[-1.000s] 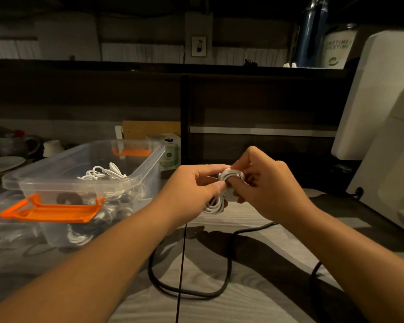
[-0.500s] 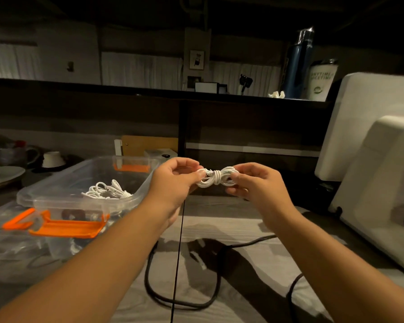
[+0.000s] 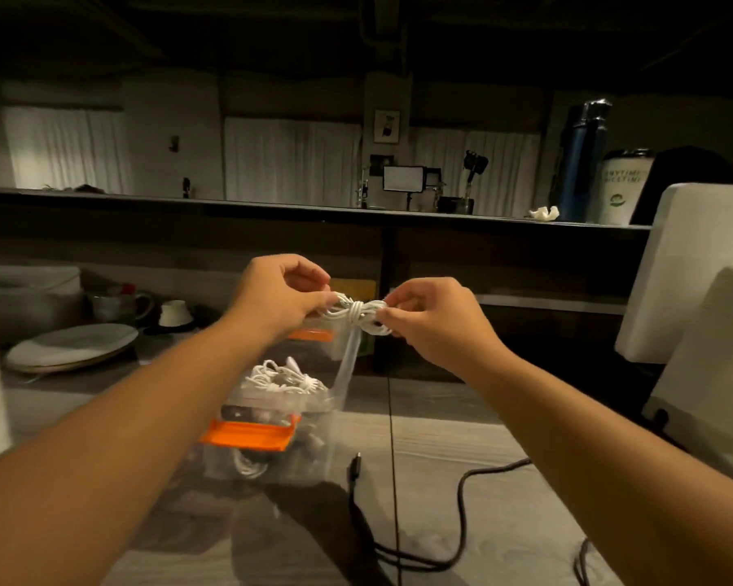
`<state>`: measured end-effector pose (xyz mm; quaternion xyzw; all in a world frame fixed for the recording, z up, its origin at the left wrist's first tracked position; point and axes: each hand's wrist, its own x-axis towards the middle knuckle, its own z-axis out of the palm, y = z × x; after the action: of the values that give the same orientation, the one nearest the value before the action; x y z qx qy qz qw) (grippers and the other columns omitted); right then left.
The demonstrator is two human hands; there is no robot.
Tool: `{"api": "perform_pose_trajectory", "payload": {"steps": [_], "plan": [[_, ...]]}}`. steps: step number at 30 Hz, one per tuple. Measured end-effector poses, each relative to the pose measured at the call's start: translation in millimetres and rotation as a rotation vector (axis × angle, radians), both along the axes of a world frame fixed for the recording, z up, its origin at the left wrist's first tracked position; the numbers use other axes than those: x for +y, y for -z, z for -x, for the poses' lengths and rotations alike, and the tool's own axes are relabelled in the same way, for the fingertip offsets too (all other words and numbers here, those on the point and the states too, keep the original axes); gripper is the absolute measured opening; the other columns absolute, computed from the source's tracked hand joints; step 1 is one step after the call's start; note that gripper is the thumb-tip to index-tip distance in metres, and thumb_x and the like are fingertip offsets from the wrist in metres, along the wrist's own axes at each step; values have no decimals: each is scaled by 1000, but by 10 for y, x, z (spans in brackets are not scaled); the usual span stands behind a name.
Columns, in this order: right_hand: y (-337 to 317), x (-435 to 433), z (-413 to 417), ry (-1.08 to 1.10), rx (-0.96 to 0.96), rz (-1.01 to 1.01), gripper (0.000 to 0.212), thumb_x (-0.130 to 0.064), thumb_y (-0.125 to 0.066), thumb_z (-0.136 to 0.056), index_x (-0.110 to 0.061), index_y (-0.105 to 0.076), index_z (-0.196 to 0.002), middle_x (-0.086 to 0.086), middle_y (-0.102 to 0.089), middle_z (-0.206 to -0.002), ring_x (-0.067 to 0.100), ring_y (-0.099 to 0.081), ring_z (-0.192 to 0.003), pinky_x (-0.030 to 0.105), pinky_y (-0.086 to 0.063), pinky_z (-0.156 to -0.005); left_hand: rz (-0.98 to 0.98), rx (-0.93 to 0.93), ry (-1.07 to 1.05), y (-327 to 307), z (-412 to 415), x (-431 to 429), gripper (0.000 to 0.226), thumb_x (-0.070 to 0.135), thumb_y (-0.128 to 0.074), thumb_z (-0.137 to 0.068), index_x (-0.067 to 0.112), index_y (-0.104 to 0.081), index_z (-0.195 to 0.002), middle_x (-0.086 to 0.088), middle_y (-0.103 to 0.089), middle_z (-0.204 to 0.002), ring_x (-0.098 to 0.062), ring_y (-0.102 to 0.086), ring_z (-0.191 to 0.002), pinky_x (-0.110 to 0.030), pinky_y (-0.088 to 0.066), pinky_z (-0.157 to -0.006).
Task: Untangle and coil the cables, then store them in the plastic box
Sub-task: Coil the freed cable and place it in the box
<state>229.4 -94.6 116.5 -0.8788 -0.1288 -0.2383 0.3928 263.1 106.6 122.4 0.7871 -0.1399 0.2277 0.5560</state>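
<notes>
A small white cable bundle [image 3: 356, 315], coiled and wrapped round its middle, hangs in the air between my hands. My left hand [image 3: 278, 296] pinches its left end and my right hand [image 3: 430, 317] pinches its right end. Below and behind them stands the clear plastic box [image 3: 337, 387] with orange clips [image 3: 248, 435]. Inside it lie white coiled cables [image 3: 282, 380] and darker ones lower down. A black cable [image 3: 462, 496] lies loose on the grey table, its plug end pointing at the box.
A white appliance [image 3: 695, 315] fills the right side. Plates [image 3: 70, 346], a mug [image 3: 117, 306] and a small white cup [image 3: 174, 315] stand at the left. A dark shelf [image 3: 271, 205] runs across the back, carrying a blue bottle [image 3: 580, 162] and a white tumbler [image 3: 623, 188].
My hands have lifted the white bundle higher and over toward the box. The view has shifted, so the box now sits under my hands.
</notes>
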Motion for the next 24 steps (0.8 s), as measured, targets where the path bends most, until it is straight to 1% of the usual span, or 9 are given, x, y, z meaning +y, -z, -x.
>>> {"api": "perform_pose_trajectory", "payload": {"steps": [3, 6, 10, 14, 17, 19, 20, 22, 24], "plan": [[-2, 353, -68, 5, 18, 130, 14, -33, -75, -90, -22, -75, -99, -7, -73, -87, 8, -68, -76, 25, -61, -68, -137, -2, -54, 8, -28, 382, 20, 3, -86, -75, 19, -76, -82, -4, -76, -84, -21, -74, -86, -43, -62, -83], [43, 647, -181, 7, 62, 257, 16, -39, -77, -86, -27, -76, -96, -7, -72, -86, 11, -68, -77, 37, -62, -75, -373, -27, -118, 63, -50, 657, 19, 13, -86, -78, 29, -76, -78, 7, -75, -80, -11, -71, -81, -38, -60, -86], [164, 870, -335, 10, 191, 448, 16, -44, -77, -83, -33, -78, -95, -9, -73, -90, 12, -67, -84, 40, -61, -83, -590, 58, -153, 201, -63, 851, 19, 25, -85, -80, 37, -74, -71, 16, -72, -76, -3, -68, -79, -37, -60, -85], [217, 999, -386, 12, 285, 709, 18, -51, -73, -84, -40, -77, -97, -19, -66, -92, 13, -59, -101, 49, -47, -100, -739, 162, -116, 317, -81, 921, 11, 27, -84, -81, 33, -76, -75, 15, -72, -78, -3, -67, -83, -38, -59, -85], [181, 1064, -421, 34, 348, 822, 23, -53, -66, -90, -38, -76, -105, -14, -67, -100, 16, -55, -107, 51, -39, -106, -765, 186, -111, 318, -107, 957, 9, 27, -83, -82, 31, -77, -77, 13, -72, -80, -5, -67, -85, -38, -59, -86], [175, 1085, -437, 43, 369, 838, 25, -52, -65, -91, -38, -76, -107, -12, -68, -107, 17, -55, -111, 51, -36, -108, -783, 200, -115, 299, -104, 956, 6, 28, -82, -82, 30, -78, -79, 12, -72, -81, -6, -67, -87, -39, -58, -87], [173, 1091, -435, 32, 371, 816, 21, -50, -67, -90, -40, -76, -106, -15, -68, -107, 17, -56, -111, 50, -38, -108, -791, 205, -120, 288, -95, 951, 5, 29, -83, -82, 30, -79, -80, 12, -72, -81, -7, -67, -88, -40, -58, -87], [158, 1084, -406, -9, 367, 739, 18, -48, -73, -86, -41, -78, -101, -17, -70, -104, 15, -60, -107, 47, -47, -103, -802, 197, -133, 266, -75, 933, 6, 31, -84, -81, 31, -79, -78, 14, -72, -80, -8, -67, -87, -41, -58, -87], [99, 1050, -345, -40, 345, 659, 19, -45, -76, -84, -37, -80, -101, -13, -73, -104, 13, -65, -100, 38, -55, -96, -811, 181, -142, 229, -40, 894, 7, 34, -84, -79, 33, -78, -75, 17, -72, -78, -7, -67, -86, -41, -58, -87]]}}
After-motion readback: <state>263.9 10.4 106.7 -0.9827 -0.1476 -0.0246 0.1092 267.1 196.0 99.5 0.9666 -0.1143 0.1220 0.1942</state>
